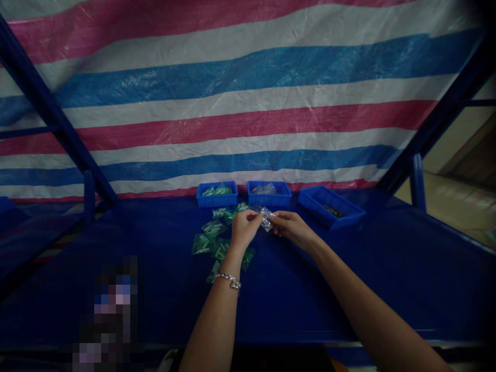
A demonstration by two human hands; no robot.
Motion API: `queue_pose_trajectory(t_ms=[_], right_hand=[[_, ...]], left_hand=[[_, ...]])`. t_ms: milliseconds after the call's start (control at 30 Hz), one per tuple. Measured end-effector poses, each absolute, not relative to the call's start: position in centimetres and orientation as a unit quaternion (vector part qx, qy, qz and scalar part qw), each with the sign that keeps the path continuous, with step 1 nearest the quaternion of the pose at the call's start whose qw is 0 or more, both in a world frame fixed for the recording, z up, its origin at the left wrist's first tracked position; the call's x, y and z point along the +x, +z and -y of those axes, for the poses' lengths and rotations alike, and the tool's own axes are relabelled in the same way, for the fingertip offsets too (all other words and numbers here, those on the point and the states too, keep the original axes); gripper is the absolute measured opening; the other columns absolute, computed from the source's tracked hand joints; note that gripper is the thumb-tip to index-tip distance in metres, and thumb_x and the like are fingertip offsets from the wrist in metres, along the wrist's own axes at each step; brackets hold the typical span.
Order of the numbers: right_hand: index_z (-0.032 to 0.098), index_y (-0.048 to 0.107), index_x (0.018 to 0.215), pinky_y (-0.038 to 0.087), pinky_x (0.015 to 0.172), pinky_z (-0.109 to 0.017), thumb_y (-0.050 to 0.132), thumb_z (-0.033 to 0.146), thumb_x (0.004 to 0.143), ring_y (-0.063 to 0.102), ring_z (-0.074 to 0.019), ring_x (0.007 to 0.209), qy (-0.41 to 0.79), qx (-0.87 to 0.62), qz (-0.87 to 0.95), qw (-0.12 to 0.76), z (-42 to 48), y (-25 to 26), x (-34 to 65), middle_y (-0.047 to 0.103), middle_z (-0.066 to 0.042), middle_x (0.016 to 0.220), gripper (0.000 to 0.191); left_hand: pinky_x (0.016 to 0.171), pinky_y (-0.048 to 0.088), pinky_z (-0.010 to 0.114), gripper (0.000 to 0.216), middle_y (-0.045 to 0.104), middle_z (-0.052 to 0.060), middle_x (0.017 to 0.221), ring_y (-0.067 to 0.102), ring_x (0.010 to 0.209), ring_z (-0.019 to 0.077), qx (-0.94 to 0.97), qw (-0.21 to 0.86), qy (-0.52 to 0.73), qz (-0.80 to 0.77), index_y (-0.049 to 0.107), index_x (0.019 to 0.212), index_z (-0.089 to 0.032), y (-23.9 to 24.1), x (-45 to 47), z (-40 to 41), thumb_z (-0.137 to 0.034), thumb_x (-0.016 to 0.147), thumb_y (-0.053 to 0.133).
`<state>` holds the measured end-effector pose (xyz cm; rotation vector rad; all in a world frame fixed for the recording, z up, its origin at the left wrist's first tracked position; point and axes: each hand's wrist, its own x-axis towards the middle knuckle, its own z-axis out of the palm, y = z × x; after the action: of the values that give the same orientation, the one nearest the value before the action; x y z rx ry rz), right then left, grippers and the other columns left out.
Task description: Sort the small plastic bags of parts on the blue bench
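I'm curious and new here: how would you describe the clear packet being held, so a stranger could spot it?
Find the blue table before the striped tarp, with blue bins at its far edge. Between the left hand and right hand, the clear packet stands out from the green packets lying to the left.

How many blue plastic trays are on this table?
3: the left blue plastic tray holding green packets, the middle blue plastic tray holding clear packets, and the angled right blue plastic tray. Others may be out of view.
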<state>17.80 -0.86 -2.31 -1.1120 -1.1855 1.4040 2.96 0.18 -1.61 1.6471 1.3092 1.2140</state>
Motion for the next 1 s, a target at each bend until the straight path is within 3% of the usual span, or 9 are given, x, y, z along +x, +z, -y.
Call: queue_pose_trajectory(t_ms=[167,300,433,567,700,833,1000], right_hand=[[0.016,0.057,0.064,0.03,0.04,-0.019,0.067,0.035,0.064,0.048,-0.0065,0.04,0.574,-0.486,0.479,0.452,0.9,-2.1,18.0,0.059,0.0,0.056,0.022],[0.015,0.058,0.063,0.029,0.036,-0.019,0.065,0.029,0.066,0.049,-0.0077,0.037,0.552,-0.534,0.477,0.428,1.1,-1.7,18.4,0.063,-0.004,0.055,0.016],[0.014,0.06,0.068,0.036,0.037,-0.021,0.064,0.023,0.068,0.051,-0.0098,0.039,0.595,-0.516,0.429,0.442,0.5,-1.4,19.2,0.065,-0.006,0.058,0.009],[0.014,0.061,0.069,0.042,0.041,-0.023,0.061,0.018,0.072,0.058,-0.0142,0.049,0.584,-0.502,0.376,0.516,-1.4,-0.2,20.2,0.066,-0.009,0.064,0.005],[0.015,0.058,0.07,0.051,0.062,-0.027,0.054,0.015,0.078,0.064,-0.0179,0.072,0.563,-0.467,0.342,0.59,-3.6,1.0,20.9,0.067,-0.012,0.077,0.009],[0.015,0.058,0.079,0.05,0.077,-0.03,0.056,0.023,0.079,0.061,-0.0197,0.093,0.567,-0.428,0.374,0.596,-4.4,1.0,21.1,0.065,-0.014,0.096,0.008],[0.016,0.062,0.088,0.05,0.075,-0.03,0.065,0.026,0.071,0.061,-0.0218,0.095,0.547,-0.432,0.415,0.585,-3.1,-0.2,20.6,0.063,-0.013,0.104,0.02]], left_hand=[[0.062,0.042,0.024,0.033,0.064,0.006,0.069,0.058,0.065,0.0147,0.621,0.302,0.447,-0.568,0.061,0.078,-0.012,-1.6,2.8,-0.3,-0.042,0.074,0.05],[0.063,0.042,0.025,0.028,0.063,0.006,0.067,0.059,0.064,0.0154,0.589,0.274,0.454,-0.61,0.058,0.085,-0.013,-1.2,2.5,-0.2,-0.038,0.077,0.048],[0.063,0.042,0.025,0.022,0.064,0.006,0.069,0.059,0.063,0.0151,0.564,0.26,0.454,-0.638,0.056,0.086,-0.015,-0.9,2.2,-0.2,-0.032,0.078,0.046],[0.062,0.042,0.025,0.019,0.064,0.006,0.073,0.058,0.061,0.0143,0.553,0.26,0.457,-0.647,0.054,0.087,-0.016,-1.0,2.1,-0.4,-0.03,0.078,0.045],[0.062,0.043,0.025,0.018,0.064,0.006,0.073,0.058,0.061,0.0136,0.552,0.269,0.457,-0.643,0.053,0.09,-0.016,-1.2,2.1,-0.6,-0.028,0.078,0.046],[0.062,0.043,0.025,0.019,0.064,0.005,0.074,0.058,0.062,0.0134,0.554,0.275,0.461,-0.637,0.052,0.092,-0.015,-1.1,2.1,-0.7,-0.026,0.078,0.045],[0.062,0.043,0.024,0.018,0.063,0.005,0.076,0.057,0.062,0.0124,0.529,0.267,0.503,-0.629,0.052,0.092,-0.015,-1.0,1.6,-1.0,-0.024,0.078,0.044]])
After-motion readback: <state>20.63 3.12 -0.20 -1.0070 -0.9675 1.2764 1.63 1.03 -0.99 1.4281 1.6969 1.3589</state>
